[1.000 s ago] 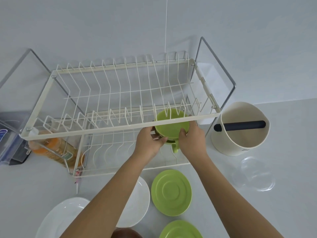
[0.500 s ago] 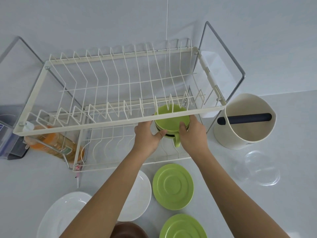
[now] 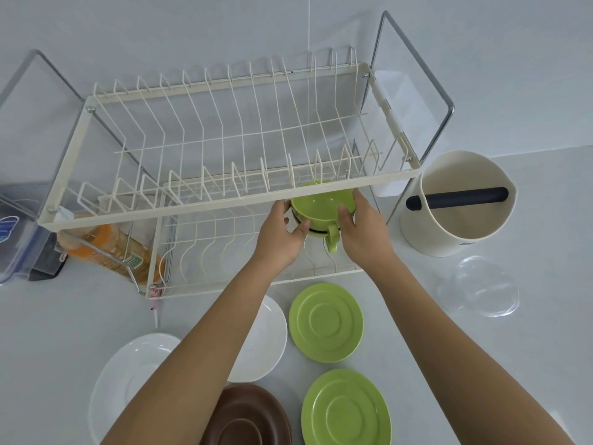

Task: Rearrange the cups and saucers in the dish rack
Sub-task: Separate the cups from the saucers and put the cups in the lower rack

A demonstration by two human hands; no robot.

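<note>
A cream two-tier wire dish rack (image 3: 205,210) stands against the wall. Under its upper tier's front rail, a stack of green cups (image 3: 317,207) sits over the lower tier, handle toward me, with a dark rim showing beneath the top cup. My left hand (image 3: 282,236) grips the stack's left side and my right hand (image 3: 362,232) grips its right side. On the counter in front lie two green saucers (image 3: 325,322) (image 3: 346,409), two white saucers (image 3: 266,338) (image 3: 128,380) and a brown saucer (image 3: 247,419). My forearms cover part of the white saucers.
A cream pot (image 3: 455,226) with a dark bar across it stands right of the rack. A clear plastic lid (image 3: 481,290) lies in front of it. An orange bottle (image 3: 109,248) lies under the rack's left end, beside a clear box (image 3: 19,232).
Both hands still hold the green cup stack in the same spot on the lower tier. The view has tilted down, showing more of the counter and saucers.
</note>
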